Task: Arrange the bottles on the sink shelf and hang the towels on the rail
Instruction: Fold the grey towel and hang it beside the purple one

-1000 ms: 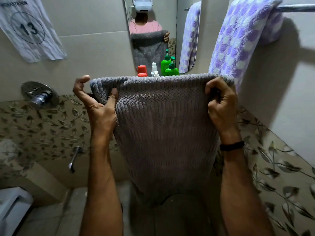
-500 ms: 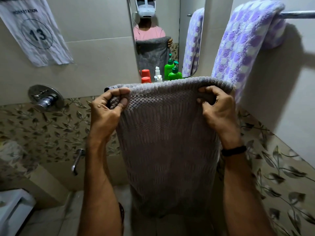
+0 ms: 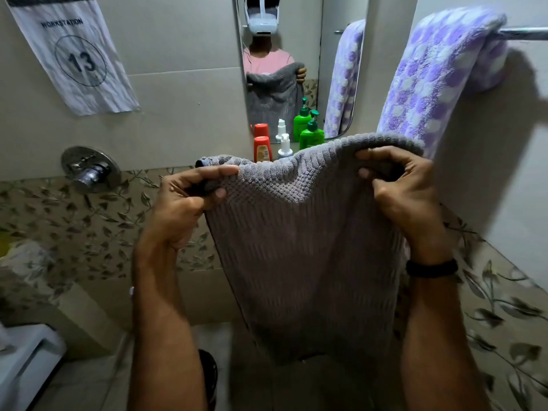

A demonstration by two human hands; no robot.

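**Grey towel held in both hands**

The grey towel (image 3: 302, 256) hangs before the person, lower than the rail (image 3: 522, 33). A purple towel (image 3: 439, 75) is draped over that rail. The left hand (image 3: 184, 203) and the right hand (image 3: 406, 191) grip the grey towel's top edge with curled fingers. The bottles (image 3: 311, 136) stand at the mirror.

Bathroom: leaf-patterned tiles (image 3: 74, 221), wall mirror (image 3: 308, 40), chrome valve (image 3: 89, 172), towel (image 3: 439, 78) over a rail (image 3: 525, 33), bottles (image 3: 311, 137) below the mirror; white fixture (image 3: 26, 360) lower left, possibly a toilet.
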